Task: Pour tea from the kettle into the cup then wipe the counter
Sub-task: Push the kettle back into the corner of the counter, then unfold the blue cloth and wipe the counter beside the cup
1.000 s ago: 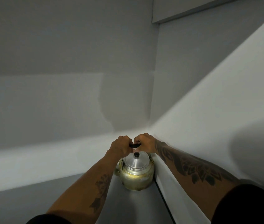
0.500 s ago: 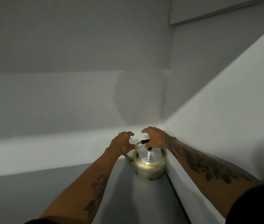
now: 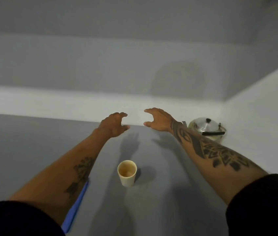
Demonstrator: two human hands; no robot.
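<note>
Both hands empty: left hand [image 3: 113, 124] and right hand [image 3: 157, 119] spread open above the worktop [image 3: 169, 193], mid-frame. Kettle [image 3: 206, 129] sits right of centre, in the corner, lid on. Cup [image 3: 127, 172] stands lower centre, tea inside; pouring looks done. Blue cloth [image 3: 76, 208] lower left; wiping remains.

Cream cup [image 3: 127, 173] w/ tan inside, silver kettle [image 3: 206, 128] w/ black knob, grey counter [image 3: 32, 142], blue cloth [image 3: 77, 206]
</note>
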